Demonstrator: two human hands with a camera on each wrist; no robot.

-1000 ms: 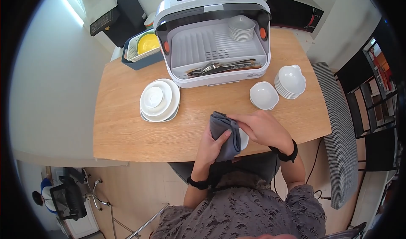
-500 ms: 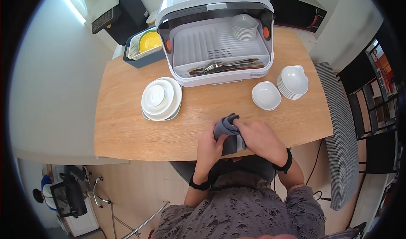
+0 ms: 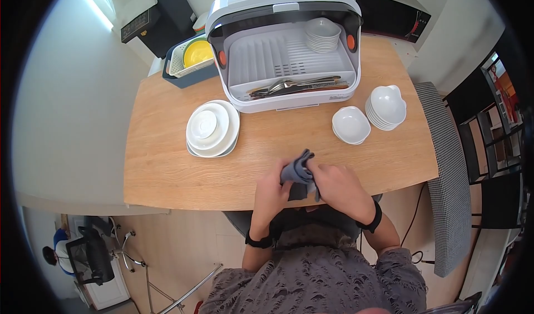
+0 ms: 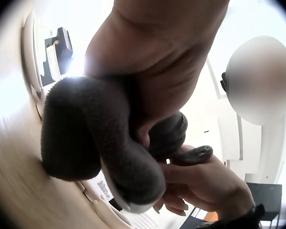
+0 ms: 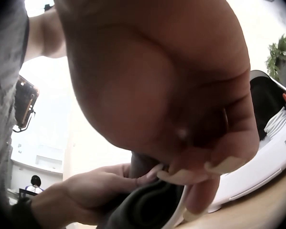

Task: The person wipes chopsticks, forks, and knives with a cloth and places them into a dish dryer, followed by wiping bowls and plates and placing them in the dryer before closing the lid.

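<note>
"What takes up the most room?"

"The wooden table (image 3: 167, 169), then the white dish sterilizer (image 3: 278, 104) at its far side, open at the front."

"And after that?"

"The pile of white plates (image 3: 207, 127), in front of the sterilizer on the person's left."

"How about the hands?"

"Low over the near edge of the table. The left hand (image 3: 271, 191) and right hand (image 3: 340, 187) face each other, fingers curled, both gripping."

"And the bowls?"

"A white bowl stack (image 3: 387, 108) stands to the right, another white bowl (image 3: 351, 126) just beside it."

"Gripping what, though?"

"A bunched gray cloth (image 3: 297, 171), between the hands. The left grips one side; the right pinches it by the rim of a white dish (image 5: 178, 212), mostly hidden in the folds. How firmly the right holds the dish itself, one cannot tell."
</note>
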